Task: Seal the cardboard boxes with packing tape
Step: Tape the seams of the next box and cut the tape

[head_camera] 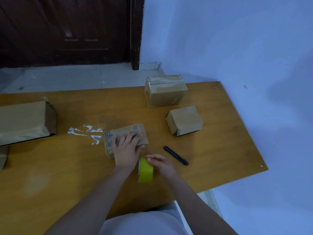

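Your two bare forearms reach forward over a wooden table [220, 150]. Between your hands a roll of yellow packing tape [146, 170] stands on edge; your right hand [162, 162] rests on its top with fingers extended, but whether it grips the roll or pinches a tape end cannot be told. Just left of it, your left hand [126, 150] lies flat, fingers spread, pressing down on a small flat cardboard box [125, 138] printed with dark text.

To do this step well, keep that left palm firm so the box cannot slide, draw the tape straight along the seam, and smooth it as you go.

A black pen-like cutter [175, 155] lies just right of the roll. Farther off sit two closed boxes [184, 120] and [165, 90], the far one apparently taped already. A long box [25, 121] lies at the left edge, and white residue [84, 132] marks the tabletop.
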Available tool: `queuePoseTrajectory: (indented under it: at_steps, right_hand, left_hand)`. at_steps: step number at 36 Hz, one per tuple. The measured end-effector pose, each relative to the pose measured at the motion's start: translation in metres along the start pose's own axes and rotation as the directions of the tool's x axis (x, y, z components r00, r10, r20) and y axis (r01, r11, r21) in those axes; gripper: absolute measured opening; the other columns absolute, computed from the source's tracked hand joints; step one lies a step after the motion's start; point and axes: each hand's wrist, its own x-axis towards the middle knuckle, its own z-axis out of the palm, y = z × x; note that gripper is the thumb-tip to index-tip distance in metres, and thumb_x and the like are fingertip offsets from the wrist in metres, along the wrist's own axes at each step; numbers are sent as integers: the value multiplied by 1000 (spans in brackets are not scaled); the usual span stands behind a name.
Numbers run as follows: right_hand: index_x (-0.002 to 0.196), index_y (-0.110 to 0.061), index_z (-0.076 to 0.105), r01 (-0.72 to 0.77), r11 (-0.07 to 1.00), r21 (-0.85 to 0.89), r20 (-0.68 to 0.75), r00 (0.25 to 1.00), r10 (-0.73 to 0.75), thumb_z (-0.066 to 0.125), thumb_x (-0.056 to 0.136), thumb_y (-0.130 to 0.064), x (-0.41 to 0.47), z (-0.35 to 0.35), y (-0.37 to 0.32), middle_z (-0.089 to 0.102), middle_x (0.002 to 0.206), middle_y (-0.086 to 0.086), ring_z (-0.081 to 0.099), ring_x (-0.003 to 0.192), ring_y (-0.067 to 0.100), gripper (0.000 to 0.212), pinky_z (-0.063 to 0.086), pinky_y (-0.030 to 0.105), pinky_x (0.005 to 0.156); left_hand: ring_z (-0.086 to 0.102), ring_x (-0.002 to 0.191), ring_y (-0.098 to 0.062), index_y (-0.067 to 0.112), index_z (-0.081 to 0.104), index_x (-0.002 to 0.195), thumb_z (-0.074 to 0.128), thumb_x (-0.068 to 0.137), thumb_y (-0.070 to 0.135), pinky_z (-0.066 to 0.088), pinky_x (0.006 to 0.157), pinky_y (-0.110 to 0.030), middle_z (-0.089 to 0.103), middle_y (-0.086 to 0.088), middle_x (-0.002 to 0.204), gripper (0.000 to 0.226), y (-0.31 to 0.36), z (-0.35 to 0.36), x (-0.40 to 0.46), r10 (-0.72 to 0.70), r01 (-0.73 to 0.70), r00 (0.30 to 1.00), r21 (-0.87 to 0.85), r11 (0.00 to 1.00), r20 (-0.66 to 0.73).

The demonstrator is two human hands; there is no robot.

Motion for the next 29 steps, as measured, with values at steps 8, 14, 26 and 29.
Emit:
queuePoseTrajectory:
  at_steps: [8,14,26,29]
  right_hand:
    - [102,-8,71,61,991,121,-62,997,-53,66,84,-9,-5,-18,9,63,118,-3,57,107,3,19,43,11,77]
    - [97,-10,72,71,994,84,-40,997,-68,66,84,-4,-7,-43,5,65,113,-5,59,103,4,16,45,9,72]
    - [88,-13,73,51,998,-26,117,992,-48,69,82,-10,2,-62,-9,64,105,-12,58,95,-3,8,42,12,70]
    - [91,-6,73,43,999,-26,135,990,-39,67,83,-5,6,-60,-10,64,110,-5,58,107,11,10,44,15,73]
  left_hand:
    - [50,101,-20,24,59,105,60,84,41,34,93,-49,64,1,110,27,-4,9,-4,91,-83,990,77,994,-106]
    - [49,100,-20,25,55,102,79,71,33,30,92,-46,63,0,107,40,-8,-4,0,110,-111,993,34,993,33]
    - [34,129,-24,13,25,147,44,94,50,24,107,-43,44,-2,133,68,37,-31,53,-392,348,849,185,919,353]
    - [35,125,-26,14,44,130,49,90,46,27,102,-44,42,-5,128,52,44,-28,69,-448,354,814,296,887,370]
